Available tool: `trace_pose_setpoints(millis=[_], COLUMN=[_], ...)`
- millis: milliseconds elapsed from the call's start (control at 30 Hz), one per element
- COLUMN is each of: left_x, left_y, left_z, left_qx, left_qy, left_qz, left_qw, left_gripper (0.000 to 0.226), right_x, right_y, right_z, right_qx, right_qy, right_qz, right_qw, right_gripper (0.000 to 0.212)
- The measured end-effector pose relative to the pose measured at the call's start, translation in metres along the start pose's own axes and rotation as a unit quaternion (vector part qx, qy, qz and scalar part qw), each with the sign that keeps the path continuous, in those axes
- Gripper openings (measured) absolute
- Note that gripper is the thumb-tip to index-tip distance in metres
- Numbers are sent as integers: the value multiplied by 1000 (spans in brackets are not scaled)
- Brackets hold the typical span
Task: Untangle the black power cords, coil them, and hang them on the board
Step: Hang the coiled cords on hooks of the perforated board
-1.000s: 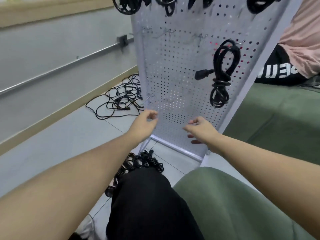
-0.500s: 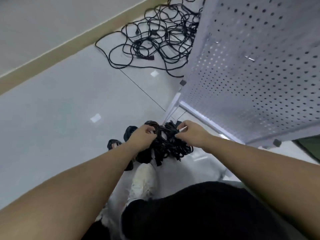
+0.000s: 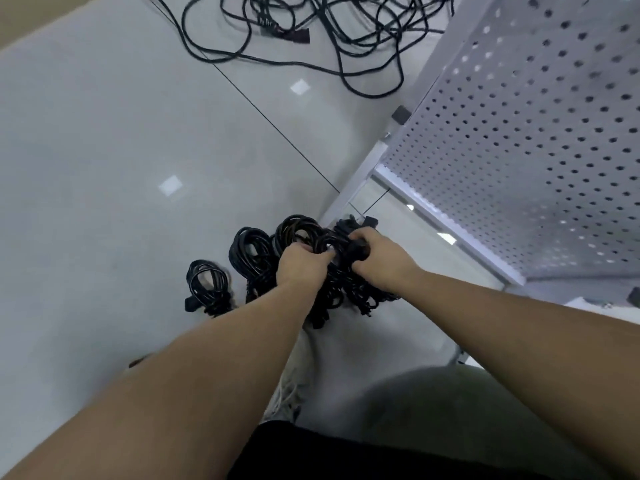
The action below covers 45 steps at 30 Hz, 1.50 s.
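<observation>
Down at floor level, nearest the camera, a pale shoe (image 3: 294,372) sits just under the pile of coiled cords (image 3: 332,282). Both hands are in that pile! The left hand (image 3: 301,263) has its fingers curled down into the coils, gripping a bundle on the pile's left side. The right hand (image 3: 379,252) is clamped round a black plug (image 3: 358,249) and the cord loops at the pile's top right. Left of the pile, a small coiled cord (image 3: 207,285) lies apart on the tiled floor (image 3: 104,168), with another coil (image 3: 251,247) between the two. Just beyond the pile stands the white pegboard (image 3: 519,150), its leg touching down beside the cords. Farther out past the pile, a loose tangle of cords (image 3: 311,32) sprawls across the floor.
</observation>
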State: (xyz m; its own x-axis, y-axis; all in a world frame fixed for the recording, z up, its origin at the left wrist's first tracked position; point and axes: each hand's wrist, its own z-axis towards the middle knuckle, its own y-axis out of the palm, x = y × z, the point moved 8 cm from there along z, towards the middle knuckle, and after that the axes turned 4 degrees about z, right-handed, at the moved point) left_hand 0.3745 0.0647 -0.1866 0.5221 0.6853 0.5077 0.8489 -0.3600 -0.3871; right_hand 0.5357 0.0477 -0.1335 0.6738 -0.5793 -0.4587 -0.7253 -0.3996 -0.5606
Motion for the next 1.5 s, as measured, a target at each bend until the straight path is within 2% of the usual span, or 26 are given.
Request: trace_pose_setpoints(millis=[133, 233, 400, 500, 567, 733, 867, 933, 1033, 1233, 1367, 1500], left_x=[8, 24, 72, 111, 136, 187, 217, 230, 245, 282, 302, 328], left_y=[-2, -7, -55, -88, -108, -134, -147, -147, -140, -122, -96, -75], left_z=[-4, -22, -73, -116, -152, -249, -328, -364, -411, -475, -496, -509], left_qx=[10, -5, 4, 11, 20, 13, 18, 13, -7, -30, -61, -87], left_qy=[27, 87, 165, 218, 262, 361, 423, 448, 472, 502, 509, 526], left_qz=[-6, 5, -21, -25, -30, -50, -93, -105, -123, -140, -99, -97], left_qw=[1000, 996, 986, 976, 964, 931, 901, 888, 873, 853, 853, 841], left_gripper=[28, 12, 24, 20, 16, 18, 19, 16, 14, 14, 19, 21], right_x=[-3, -18, -52, -84, -102, -123, -130, -127, -122, -112, -97, -84], right_y=[-11, -14, -50, -85, -110, -159, -192, -202, -220, -274, -314, -343], right_z=[-6, -26, -79, -119, -146, -216, -287, -319, -363, -427, -451, -456], right_qx=[31, 10, 32, 60, 81, 84, 124, 108, 101, 219, 287, 334], right_qy=[-7, -43, -97, -132, -141, -140, -190, -196, -220, -264, -279, -279], right_qz=[24, 21, 88, 119, 120, 251, 255, 267, 329, 403, 438, 435], right_qw=[999, 999, 991, 982, 979, 954, 940, 937, 913, 849, 805, 788], right_gripper=[24, 22, 24, 31, 36, 37, 31, 29, 21, 15, 12, 12])
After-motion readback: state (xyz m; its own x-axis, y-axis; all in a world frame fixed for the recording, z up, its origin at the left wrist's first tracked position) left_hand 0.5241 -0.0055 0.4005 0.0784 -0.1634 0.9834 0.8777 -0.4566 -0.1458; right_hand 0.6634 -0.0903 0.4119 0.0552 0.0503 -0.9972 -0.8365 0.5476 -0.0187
